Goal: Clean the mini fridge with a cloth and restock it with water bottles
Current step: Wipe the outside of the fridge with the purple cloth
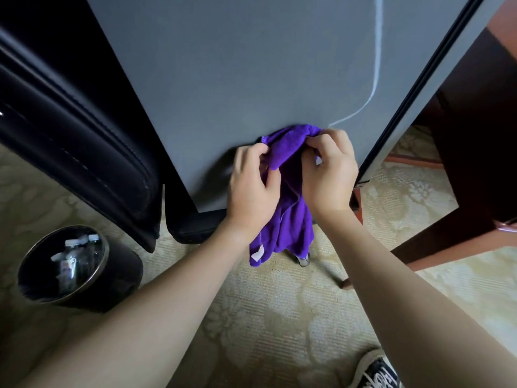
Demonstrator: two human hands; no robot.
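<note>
A purple cloth [288, 219] hangs bunched between both hands in front of the grey mini fridge door [251, 79], which is closed. My left hand [251, 186] pinches the cloth's upper left part with curled fingers. My right hand [330, 172] grips its upper right part near the door's lower edge. A white tag shows at the cloth's bottom corner. No water bottles are in sight.
A black bin [70, 270] with rubbish stands on the patterned carpet at the lower left. A dark upholstered piece [70, 135] stands left of the fridge. Dark wooden furniture [470, 163] is at the right. My shoe [377, 371] shows at the bottom.
</note>
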